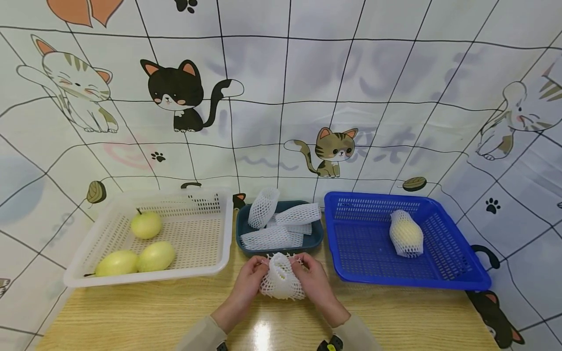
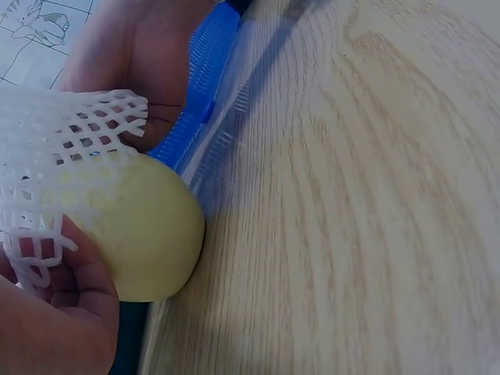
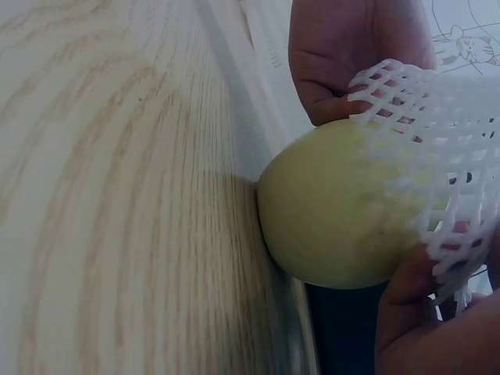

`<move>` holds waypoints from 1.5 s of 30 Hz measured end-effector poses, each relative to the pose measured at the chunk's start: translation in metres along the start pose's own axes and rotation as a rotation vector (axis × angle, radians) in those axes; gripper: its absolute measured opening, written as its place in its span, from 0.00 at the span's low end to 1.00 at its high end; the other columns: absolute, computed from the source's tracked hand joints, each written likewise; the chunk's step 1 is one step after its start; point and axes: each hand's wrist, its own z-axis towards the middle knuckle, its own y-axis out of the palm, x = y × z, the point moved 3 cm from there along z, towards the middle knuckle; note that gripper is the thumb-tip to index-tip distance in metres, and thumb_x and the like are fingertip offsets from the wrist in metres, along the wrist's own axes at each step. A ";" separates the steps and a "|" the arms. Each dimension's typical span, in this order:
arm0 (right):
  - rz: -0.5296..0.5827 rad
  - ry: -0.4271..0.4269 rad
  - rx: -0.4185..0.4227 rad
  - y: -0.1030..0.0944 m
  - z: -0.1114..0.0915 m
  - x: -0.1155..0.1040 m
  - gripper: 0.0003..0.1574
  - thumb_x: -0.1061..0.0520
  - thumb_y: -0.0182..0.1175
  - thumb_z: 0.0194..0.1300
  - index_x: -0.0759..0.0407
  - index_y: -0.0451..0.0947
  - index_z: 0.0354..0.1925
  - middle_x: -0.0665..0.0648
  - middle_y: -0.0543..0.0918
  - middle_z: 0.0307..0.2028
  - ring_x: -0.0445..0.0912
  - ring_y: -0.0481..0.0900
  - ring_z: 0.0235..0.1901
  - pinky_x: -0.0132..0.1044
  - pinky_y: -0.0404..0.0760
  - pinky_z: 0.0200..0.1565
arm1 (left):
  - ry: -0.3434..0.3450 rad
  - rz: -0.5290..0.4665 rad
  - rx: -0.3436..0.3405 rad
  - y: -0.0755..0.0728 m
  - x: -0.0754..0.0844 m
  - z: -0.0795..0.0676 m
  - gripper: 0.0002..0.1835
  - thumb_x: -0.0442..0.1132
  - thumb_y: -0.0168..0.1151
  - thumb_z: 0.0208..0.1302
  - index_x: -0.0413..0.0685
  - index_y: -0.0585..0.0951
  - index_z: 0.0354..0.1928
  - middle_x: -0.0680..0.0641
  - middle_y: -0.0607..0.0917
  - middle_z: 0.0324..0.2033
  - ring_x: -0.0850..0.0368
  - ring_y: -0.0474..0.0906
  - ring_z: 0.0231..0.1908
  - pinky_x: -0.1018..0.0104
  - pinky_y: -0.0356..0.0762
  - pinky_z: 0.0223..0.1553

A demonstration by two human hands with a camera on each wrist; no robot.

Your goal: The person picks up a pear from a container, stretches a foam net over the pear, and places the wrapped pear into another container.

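A pale yellow-green pear [image 2: 160,226] rests on the table just in front of me, its rounded lower part bare in both wrist views. White foam fruit net [image 1: 282,278] covers the other part of it. On one side my left hand [image 1: 247,280] pinches the net's edge between thumb and fingers. My right hand [image 1: 315,280] pinches the opposite side, so the mesh is stretched wide between both hands. From the right wrist, the net [image 3: 414,133] is seen ending partway down the pear, with fingertips close against the fruit's skin.
Left, a white basket [image 1: 193,270] holds three unwrapped pears [image 1: 156,256]. Behind my hands, a dark teal tray [image 1: 243,247] holds several folded foam nets [image 1: 272,239]. At right, a blue basket [image 1: 355,273] contains one net-covered pear [image 1: 406,234]. A cat-patterned sheet [image 1: 263,97] hangs behind.
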 end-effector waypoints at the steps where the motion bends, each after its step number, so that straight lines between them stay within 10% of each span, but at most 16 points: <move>1: 0.001 0.003 0.000 0.000 0.000 0.000 0.10 0.56 0.62 0.75 0.63 0.81 0.40 0.55 0.84 0.41 0.45 0.78 0.44 0.35 0.77 0.47 | -0.003 0.002 -0.003 0.000 0.000 0.000 0.10 0.37 0.51 0.78 0.35 0.73 0.49 0.50 0.82 0.37 0.60 0.77 0.37 0.67 0.77 0.37; 45: -0.072 0.011 -0.047 -0.007 -0.003 0.020 0.08 0.60 0.57 0.77 0.65 0.77 0.43 0.54 0.79 0.35 0.42 0.71 0.35 0.33 0.71 0.39 | 0.069 0.364 -0.028 -0.014 -0.013 0.005 0.07 0.34 0.54 0.76 0.36 0.76 0.46 0.52 0.78 0.25 0.60 0.71 0.23 0.68 0.72 0.21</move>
